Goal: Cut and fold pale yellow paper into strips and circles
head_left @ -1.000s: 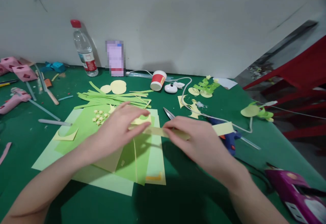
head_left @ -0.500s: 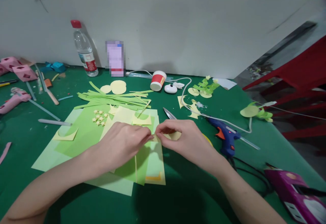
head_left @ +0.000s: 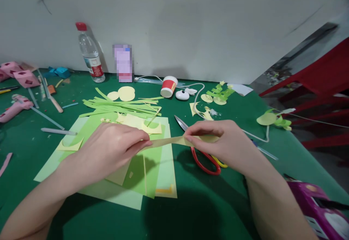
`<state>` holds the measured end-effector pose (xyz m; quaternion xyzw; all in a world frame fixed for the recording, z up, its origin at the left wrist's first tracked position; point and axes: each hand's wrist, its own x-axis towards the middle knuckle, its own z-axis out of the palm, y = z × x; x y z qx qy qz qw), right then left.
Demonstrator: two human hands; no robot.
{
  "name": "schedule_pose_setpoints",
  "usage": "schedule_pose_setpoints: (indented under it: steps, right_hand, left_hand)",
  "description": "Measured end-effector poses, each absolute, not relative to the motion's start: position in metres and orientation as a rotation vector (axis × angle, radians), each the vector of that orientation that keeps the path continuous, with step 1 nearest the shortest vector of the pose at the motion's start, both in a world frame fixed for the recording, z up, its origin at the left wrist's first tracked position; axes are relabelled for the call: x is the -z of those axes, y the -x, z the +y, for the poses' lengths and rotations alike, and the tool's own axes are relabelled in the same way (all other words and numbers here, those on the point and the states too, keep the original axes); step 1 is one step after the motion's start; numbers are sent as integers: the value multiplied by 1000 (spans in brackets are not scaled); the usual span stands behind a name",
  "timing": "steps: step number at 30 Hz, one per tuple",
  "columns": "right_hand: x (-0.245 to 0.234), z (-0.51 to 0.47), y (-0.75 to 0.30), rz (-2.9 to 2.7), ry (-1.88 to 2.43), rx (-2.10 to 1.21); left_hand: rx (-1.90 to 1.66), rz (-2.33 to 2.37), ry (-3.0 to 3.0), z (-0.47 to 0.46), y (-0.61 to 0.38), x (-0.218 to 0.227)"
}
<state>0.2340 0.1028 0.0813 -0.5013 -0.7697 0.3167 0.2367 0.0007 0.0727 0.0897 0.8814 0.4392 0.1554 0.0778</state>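
Note:
A pale yellow paper strip [head_left: 169, 141] stretches level between my two hands, above the table. My left hand [head_left: 111, 147] pinches its left end between thumb and fingers. At the other side my right hand [head_left: 218, 136] pinches the strip too, and part of it runs on behind the fingers. Beneath lie stacked green and pale paper sheets [head_left: 165, 171]. Scissors with red and yellow handles [head_left: 204, 164] rest under my right hand, blades pointing away. Small folded paper stars [head_left: 105, 120] are partly covered by my left hand. Green paper strips [head_left: 117, 105] lie in a pile behind.
At the back stand a water bottle [head_left: 92, 56], a propped phone [head_left: 124, 63] and a tipped paper cup [head_left: 169, 86]. A white cable [head_left: 203, 91] crosses the right side. A purple power strip [head_left: 313, 203] sits front right; a pink glue gun [head_left: 17, 108] lies left.
My hands have moved apart, the left one leftward and the right one rightward. More of the yellow strip now shows between them, and the scissors' handles have come into view.

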Motion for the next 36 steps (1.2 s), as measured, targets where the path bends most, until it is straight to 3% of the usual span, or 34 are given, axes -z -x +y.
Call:
schedule_pose_setpoints:
  steps: [11, 19, 26, 36]
  right_hand:
    - [-69, 87, -209, -2180, 1177, -816]
    - [-62, 87, -205, -2179, 1141, -846]
    - [-64, 86, -204, -2154, 1121, -836]
    - [-83, 99, -237, -2113, 1309, -749]
  left_hand:
    - [-258, 1408, -2969, 72, -25, -70]
    - [-175, 1296, -2867, 69, -25, -67]
    - [-278, 1221, -2949, 64, -30, -64]
    - [-406, 1194, -2797, 71, 10, -94]
